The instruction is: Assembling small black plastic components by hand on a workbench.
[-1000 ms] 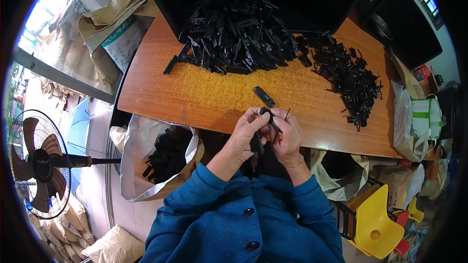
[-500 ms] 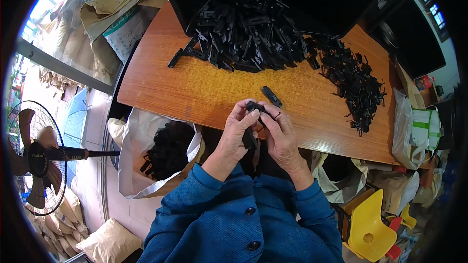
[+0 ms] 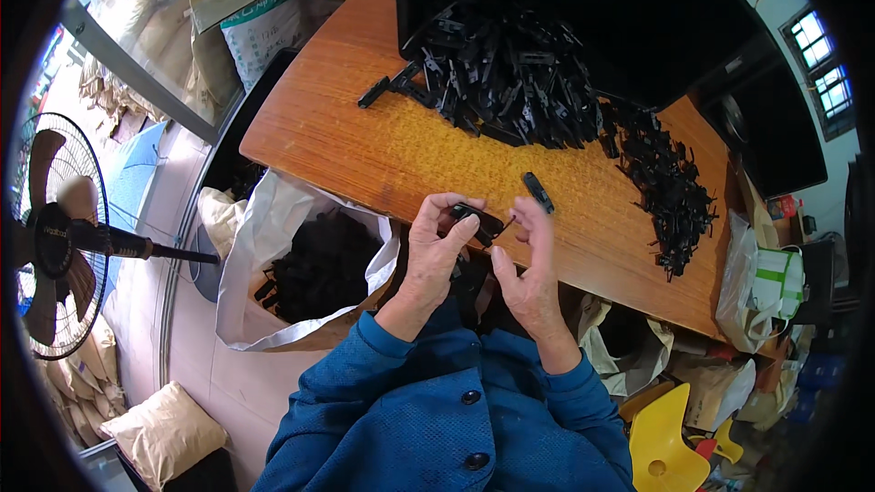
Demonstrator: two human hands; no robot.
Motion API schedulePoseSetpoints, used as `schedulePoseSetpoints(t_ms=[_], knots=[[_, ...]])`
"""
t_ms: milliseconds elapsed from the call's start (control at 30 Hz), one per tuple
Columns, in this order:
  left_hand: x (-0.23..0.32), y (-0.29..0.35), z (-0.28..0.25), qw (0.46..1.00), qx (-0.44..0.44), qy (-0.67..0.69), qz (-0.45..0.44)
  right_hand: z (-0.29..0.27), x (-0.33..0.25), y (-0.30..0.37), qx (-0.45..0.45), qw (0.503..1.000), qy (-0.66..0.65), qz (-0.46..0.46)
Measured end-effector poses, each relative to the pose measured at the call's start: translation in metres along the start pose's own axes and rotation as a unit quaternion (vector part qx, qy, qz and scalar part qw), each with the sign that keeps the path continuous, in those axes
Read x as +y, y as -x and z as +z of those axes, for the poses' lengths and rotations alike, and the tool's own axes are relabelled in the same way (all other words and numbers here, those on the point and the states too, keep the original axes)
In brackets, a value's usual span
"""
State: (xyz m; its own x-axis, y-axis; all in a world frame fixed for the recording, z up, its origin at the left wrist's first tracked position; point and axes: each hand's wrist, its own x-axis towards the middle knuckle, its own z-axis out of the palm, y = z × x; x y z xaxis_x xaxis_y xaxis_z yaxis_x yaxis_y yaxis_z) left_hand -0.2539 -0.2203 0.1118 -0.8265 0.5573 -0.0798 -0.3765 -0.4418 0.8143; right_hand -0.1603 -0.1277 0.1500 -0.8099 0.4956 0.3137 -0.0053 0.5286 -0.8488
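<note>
Sleeves of your blue buttoned jacket [image 3: 437, 410] fill the near edge, and both forearms come up from them to the near rim of the wooden table [image 3: 365, 146]. Your left hand [image 3: 436, 251] is closed on a small black plastic part [image 3: 477, 220], thumb and fingers pinching it above the table's near edge. Your right hand [image 3: 529, 269] is just beside it with the fingers loosely spread; the fingertips are close to the part's right end, and something thin seems to sit between them, though it is too small to tell whether they actually grip it.

To your left, below the table, a white sack [image 3: 264, 246] stands open and is partly filled with black pieces [image 3: 319, 264]. Just beyond your hands, a single black piece [image 3: 538, 192] lies alone on the wood. Farther off, a large heap of long black parts [image 3: 510, 82] covers the far middle of the table, and a strip of smaller black bits [image 3: 670, 187] runs along the far right.

Judging by those piles against the sack's contents, a fair share looks done, yet much more appears to remain. A standing fan [image 3: 55, 237] is well apart at the far left.
</note>
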Motion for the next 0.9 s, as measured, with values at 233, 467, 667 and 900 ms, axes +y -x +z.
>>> schedulePoseSetpoints(t_ms=[233,467,667,900], knots=[[0.027,0.015,-0.015,0.997,-0.001,-0.077,0.016,0.030,0.018,0.005,-0.056,0.950,-0.250,0.179],[0.033,0.023,-0.046,0.997,0.068,-0.020,-0.003,0.064,0.011,0.001,-0.082,0.964,-0.209,0.146],[0.023,0.020,-0.043,0.998,0.056,-0.017,-0.020,0.048,0.023,0.002,-0.061,0.982,-0.136,0.114],[0.082,0.006,-0.169,0.900,0.053,-0.429,0.051,-0.099,0.081,-0.020,0.080,0.978,0.193,0.010]])
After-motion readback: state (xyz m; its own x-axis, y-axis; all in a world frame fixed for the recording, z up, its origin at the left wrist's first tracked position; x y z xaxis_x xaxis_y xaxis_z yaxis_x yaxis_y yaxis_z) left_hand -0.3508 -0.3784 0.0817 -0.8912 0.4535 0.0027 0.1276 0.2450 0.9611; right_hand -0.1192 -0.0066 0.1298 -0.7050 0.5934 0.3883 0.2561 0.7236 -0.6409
